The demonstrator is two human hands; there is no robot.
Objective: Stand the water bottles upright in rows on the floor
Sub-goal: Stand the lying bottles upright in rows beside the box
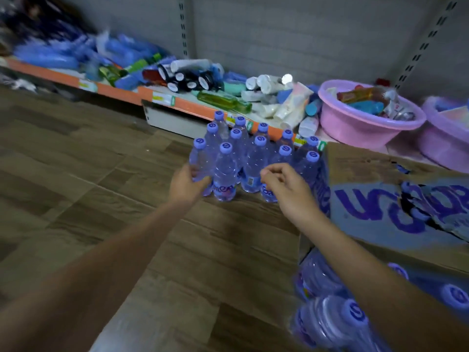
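**Inspector:** The left hand [186, 185] grips the clear plastic water bottle with the lilac cap [200, 161] at the block's near-left corner, upright on the wood-pattern floor [88, 174]. The right hand [286, 189] hovers with fingers loosely curled, holding nothing.

**Assistant:** Risk?

**Inspector:** The standing bottles [256, 156] are packed touching; a nudge from either hand would likely topple several.

**Assistant:** Obstructions?

**Inspector:** The torn cardboard box with purple lettering [396, 199] sits right of the right hand. The orange-edged shelf [182, 102] and pink plastic basin [355, 123] lie beyond.

Wooden floor [101, 174] fills the lower left. Water bottles [250, 158] stand upright at centre. A cardboard box [380, 199] sits right.
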